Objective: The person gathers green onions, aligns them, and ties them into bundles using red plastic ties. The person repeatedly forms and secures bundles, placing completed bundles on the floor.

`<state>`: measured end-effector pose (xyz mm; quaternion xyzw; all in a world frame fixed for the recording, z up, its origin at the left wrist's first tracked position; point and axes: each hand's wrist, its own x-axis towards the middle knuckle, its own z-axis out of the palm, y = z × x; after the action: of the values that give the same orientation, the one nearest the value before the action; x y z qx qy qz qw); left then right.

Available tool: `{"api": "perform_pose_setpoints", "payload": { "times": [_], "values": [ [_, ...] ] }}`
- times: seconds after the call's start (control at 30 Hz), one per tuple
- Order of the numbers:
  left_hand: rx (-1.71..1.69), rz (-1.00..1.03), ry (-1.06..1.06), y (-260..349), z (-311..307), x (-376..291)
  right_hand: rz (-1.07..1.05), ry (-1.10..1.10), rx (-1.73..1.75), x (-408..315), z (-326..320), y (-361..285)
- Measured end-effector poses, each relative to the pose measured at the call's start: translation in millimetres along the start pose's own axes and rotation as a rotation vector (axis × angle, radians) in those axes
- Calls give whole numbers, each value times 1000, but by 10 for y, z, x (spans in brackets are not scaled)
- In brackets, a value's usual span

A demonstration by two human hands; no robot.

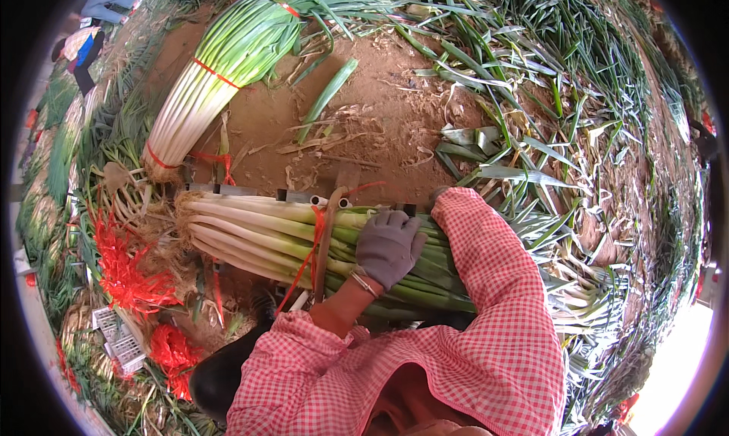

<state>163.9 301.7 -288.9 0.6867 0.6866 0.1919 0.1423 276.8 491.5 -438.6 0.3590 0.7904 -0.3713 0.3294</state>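
A large bundle of long green onions (250,236) lies across a low metal frame (239,190), its roots to the left. My left hand (390,248), in a grey glove, holds the bundle's green part from above, with bent fingers. A curved brown bar (326,248) crosses over the onions just left of that hand, and red plastic ribbon (316,236) runs beside the bar. Only a dark bit of my right hand (437,194) shows at the bundle's far edge. The checked sleeve covers the rest, so its fingers and grip are hidden.
A tied onion bundle (199,100) lies beyond the frame on bare soil (370,111). Red ribbon heaps (131,271) and a white plastic crate (122,339) are at left. Loose onions (586,299) and leaves lie at right. A person (82,48) is far off, upper left.
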Motion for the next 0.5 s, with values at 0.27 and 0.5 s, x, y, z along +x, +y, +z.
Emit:
{"api": "perform_pose_setpoints", "payload": {
  "times": [0.27,0.5],
  "values": [
    [18,10,28,-25,-5,15,-66,-139,187,422,-22,-314],
    [30,12,56,-5,25,11,41,18,178,351,98,39]
  ]
}}
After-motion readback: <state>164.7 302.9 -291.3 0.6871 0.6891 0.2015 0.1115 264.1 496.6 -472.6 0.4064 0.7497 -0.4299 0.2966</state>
